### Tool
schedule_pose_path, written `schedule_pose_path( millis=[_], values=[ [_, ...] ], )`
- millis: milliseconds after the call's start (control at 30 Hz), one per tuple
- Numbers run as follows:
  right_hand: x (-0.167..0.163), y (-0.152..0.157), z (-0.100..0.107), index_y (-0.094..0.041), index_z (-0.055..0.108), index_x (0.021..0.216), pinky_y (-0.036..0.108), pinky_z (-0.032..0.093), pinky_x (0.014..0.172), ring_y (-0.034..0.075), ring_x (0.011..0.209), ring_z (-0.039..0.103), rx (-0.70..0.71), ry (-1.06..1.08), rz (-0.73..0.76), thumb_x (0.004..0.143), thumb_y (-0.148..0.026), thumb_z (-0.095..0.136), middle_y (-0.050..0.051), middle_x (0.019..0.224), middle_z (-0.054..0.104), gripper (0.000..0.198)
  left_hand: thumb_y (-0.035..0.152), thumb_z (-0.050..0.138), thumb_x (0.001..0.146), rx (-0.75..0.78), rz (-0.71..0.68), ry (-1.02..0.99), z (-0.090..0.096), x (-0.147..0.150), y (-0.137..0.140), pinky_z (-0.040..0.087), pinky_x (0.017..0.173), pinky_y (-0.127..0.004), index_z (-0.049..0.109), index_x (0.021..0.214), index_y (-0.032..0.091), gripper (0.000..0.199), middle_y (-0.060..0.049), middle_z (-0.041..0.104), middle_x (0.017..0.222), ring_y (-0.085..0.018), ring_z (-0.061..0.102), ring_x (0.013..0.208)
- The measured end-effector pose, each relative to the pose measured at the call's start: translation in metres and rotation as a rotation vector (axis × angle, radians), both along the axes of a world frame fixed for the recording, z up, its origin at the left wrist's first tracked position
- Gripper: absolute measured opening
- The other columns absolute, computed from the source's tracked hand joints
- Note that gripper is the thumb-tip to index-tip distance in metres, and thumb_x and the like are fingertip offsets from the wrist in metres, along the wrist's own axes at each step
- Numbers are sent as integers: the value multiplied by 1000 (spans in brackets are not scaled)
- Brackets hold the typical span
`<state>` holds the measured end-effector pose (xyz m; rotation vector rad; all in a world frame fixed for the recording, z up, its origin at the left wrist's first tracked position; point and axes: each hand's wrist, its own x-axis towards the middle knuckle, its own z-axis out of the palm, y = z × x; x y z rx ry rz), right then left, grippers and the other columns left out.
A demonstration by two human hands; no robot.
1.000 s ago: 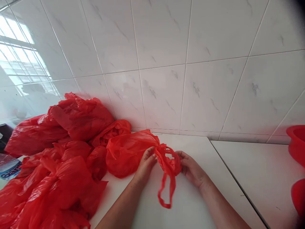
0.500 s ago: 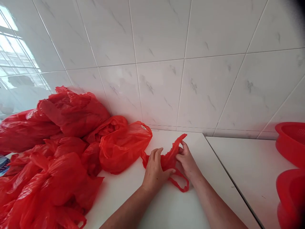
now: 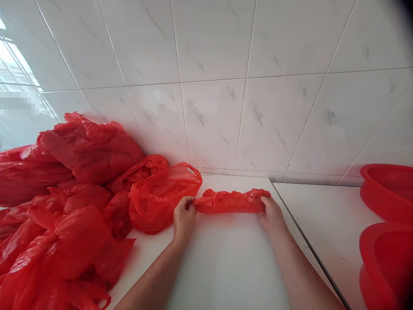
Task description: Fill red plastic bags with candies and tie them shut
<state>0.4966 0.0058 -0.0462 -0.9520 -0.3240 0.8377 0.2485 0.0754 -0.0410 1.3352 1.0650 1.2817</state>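
A red plastic bag, drawn out into a long, narrow strip, lies crosswise at the white tabletop. My left hand pinches its left end between thumb and fingers. At the other end my right hand is closed on the bag, thumb on top and the other fingers partly hidden. The strip's upper edge is crumpled, its lower edge fairly straight. Just left of my left hand rests a loose, crumpled red bag with its handle loop standing up.
A large heap of red plastic bags covers the left side, piled up against the tiled wall. Two red plastic baskets stand at the right edge. A dark seam runs between two white table surfaces.
My hands have moved apart, left hand to the left and right hand to the right. The bunched bag with its dangling handle is now stretched flat into a strip between them.
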Motion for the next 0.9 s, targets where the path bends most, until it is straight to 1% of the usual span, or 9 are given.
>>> schedule_pose_path(
  millis=[100,133,300,467,567,700,767,833,900],
  values=[
    [6,-2,0,-21,55,79,18,21,32,7,46,46,-46,-39,-47,59,-28,70,-4,63,60,26,21,50,80,-133,8,-216,-2,-1,5,54,74,-30,51,90,19,11,-6,63,93,-16,64,83],
    [7,-3,0,-21,55,80,18,20,32,7,45,45,-56,-57,-55,59,-29,71,-4,63,60,27,19,49,81,-181,-5,-275,-3,-1,6,54,75,-30,50,89,19,8,-6,63,93,-16,65,85],
    [3,-3,2,-22,54,87,21,42,47,13,63,59,-100,-156,-71,59,-28,70,-2,73,64,33,17,39,88,-376,-81,-486,-3,4,6,56,78,-29,53,80,18,16,-8,66,89,-16,66,89],
    [4,-3,4,-20,55,83,23,36,44,15,62,57,-146,-306,-97,62,-36,61,1,75,63,27,26,41,91,-507,-139,-599,3,6,3,56,74,-27,59,81,16,23,-8,66,87,-15,66,82],
    [6,-6,7,-20,50,80,26,38,53,16,65,55,-214,-431,-250,70,-42,54,1,74,60,24,25,45,91,-535,-131,-663,3,5,2,56,74,-26,59,86,15,18,-6,66,90,-13,66,79],
    [-15,-13,20,-22,42,67,27,31,58,14,62,42,-317,-677,-476,78,-44,53,-2,64,48,27,21,46,91,-550,-121,-727,-2,4,4,56,72,-26,59,89,14,14,-6,66,88,-13,66,76],
    [-40,-14,27,-22,39,63,27,30,59,13,61,38,-305,-891,-413,83,-43,48,-3,60,44,31,21,46,91,-546,-136,-745,-5,5,5,56,71,-26,59,89,14,14,-6,67,88,-13,67,76],
    [-69,-12,30,-22,39,62,26,31,58,13,59,38,-271,-1154,-205,87,-43,42,-3,59,44,34,21,47,90,-532,-167,-754,-6,7,4,55,71,-27,59,88,14,14,-6,67,88,-14,67,76],
    [-91,-7,27,-21,45,64,25,34,59,12,60,44,-247,-1359,30,89,-39,40,-2,63,51,31,22,50,88,-511,-217,-748,-4,8,1,55,72,-28,60,87,14,13,-7,68,87,-16,67,77]
  ],
)
